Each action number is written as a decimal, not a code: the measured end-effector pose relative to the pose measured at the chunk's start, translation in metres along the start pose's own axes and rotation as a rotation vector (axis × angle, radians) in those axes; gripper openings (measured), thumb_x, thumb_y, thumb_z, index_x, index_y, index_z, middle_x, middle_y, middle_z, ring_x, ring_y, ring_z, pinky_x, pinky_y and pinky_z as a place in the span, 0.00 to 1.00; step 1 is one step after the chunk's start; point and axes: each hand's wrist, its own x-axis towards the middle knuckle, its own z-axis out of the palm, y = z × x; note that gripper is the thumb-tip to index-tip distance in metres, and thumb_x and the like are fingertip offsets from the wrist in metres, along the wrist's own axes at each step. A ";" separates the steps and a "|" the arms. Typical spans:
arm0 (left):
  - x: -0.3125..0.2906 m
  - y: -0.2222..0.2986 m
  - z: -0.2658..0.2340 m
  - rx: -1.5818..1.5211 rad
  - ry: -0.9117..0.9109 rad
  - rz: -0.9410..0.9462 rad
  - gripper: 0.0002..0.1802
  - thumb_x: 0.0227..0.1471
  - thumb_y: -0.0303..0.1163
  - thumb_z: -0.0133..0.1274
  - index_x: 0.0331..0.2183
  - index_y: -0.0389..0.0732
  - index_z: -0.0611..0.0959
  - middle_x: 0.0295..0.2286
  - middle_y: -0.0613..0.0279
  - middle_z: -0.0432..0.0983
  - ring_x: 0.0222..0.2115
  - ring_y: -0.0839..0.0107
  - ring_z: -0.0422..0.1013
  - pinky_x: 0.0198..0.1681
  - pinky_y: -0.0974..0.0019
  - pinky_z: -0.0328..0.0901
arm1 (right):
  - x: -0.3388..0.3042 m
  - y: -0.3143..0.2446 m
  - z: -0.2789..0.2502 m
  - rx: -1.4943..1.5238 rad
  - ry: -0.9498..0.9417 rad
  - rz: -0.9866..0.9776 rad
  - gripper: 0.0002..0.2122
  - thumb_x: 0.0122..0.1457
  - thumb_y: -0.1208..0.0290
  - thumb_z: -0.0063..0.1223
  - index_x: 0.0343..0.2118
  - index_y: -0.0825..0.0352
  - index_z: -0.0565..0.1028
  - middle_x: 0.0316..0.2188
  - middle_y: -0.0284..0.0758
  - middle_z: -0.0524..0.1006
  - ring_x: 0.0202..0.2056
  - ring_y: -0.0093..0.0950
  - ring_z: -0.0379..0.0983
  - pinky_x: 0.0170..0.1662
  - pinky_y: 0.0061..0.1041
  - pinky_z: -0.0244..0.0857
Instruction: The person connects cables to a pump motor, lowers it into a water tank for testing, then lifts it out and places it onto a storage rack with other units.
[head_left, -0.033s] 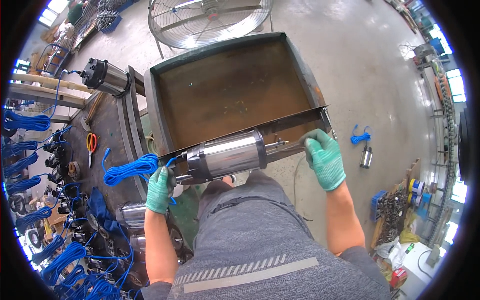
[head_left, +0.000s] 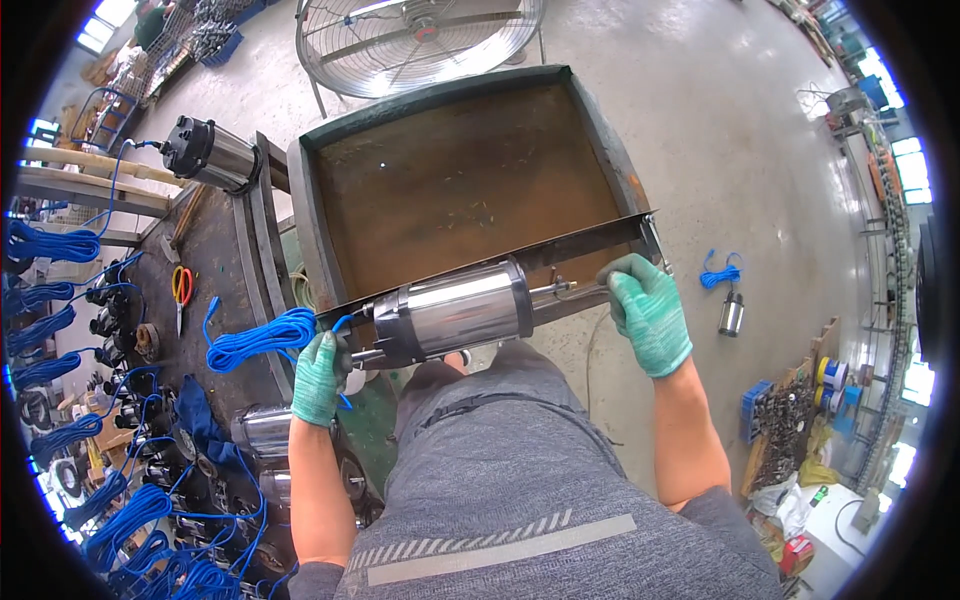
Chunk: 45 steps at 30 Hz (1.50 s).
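A shiny steel cylindrical motor (head_left: 455, 308) with black end caps lies along the front edge of a rusty metal tank (head_left: 310, 200). My left hand (head_left: 317, 380), in a green glove, is closed at the motor's left end, beside a short shaft. Fingers hide whatever it grips. A coiled blue cable (head_left: 262, 338) lies just beyond that hand and runs toward the motor's cap. My right hand (head_left: 648, 318), also gloved, has its fingers curled together past the brass-tipped fitting (head_left: 556, 287) at the motor's right end. What they hold, if anything, cannot be made out.
Another motor (head_left: 212, 155) rests on the rack to the left, with red-handled scissors (head_left: 182, 288) on the dark bench below. Several blue cable coils (head_left: 125, 525) crowd the lower left. A large fan (head_left: 420, 40) stands behind the tank. A small motor (head_left: 732, 314) sits on the floor at right.
My right hand has shifted very slightly. The motor and my left hand keep their places.
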 end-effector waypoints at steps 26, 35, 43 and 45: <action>-0.032 0.127 0.014 -0.130 -0.008 0.218 0.19 0.59 0.46 0.55 0.24 0.43 0.76 0.13 0.74 0.62 0.13 0.84 0.55 0.16 0.75 0.46 | 0.050 -0.090 0.000 0.401 -0.312 0.134 0.08 0.64 0.69 0.45 0.37 0.67 0.73 0.17 0.22 0.59 0.16 0.13 0.50 0.16 0.15 0.43; 0.057 0.138 0.004 0.005 0.031 0.083 0.16 0.62 0.43 0.50 0.29 0.42 0.77 0.14 0.71 0.66 0.10 0.84 0.57 0.11 0.79 0.49 | 0.102 -0.087 0.025 0.348 -0.293 0.040 0.08 0.65 0.69 0.45 0.37 0.66 0.74 0.15 0.21 0.59 0.15 0.13 0.51 0.16 0.15 0.44; 0.153 0.106 0.015 0.110 -0.018 -0.062 0.16 0.63 0.45 0.49 0.29 0.45 0.78 0.15 0.73 0.67 0.11 0.82 0.57 0.12 0.75 0.50 | 0.178 -0.038 0.057 0.181 -0.183 0.045 0.07 0.65 0.68 0.49 0.34 0.62 0.78 0.14 0.20 0.61 0.15 0.11 0.52 0.16 0.15 0.46; 0.168 0.092 0.019 0.132 -0.029 -0.090 0.16 0.63 0.45 0.49 0.29 0.45 0.78 0.15 0.73 0.67 0.12 0.82 0.58 0.13 0.75 0.51 | 0.187 -0.027 0.065 0.131 -0.166 0.045 0.07 0.64 0.68 0.49 0.34 0.61 0.78 0.15 0.20 0.61 0.16 0.11 0.53 0.17 0.15 0.47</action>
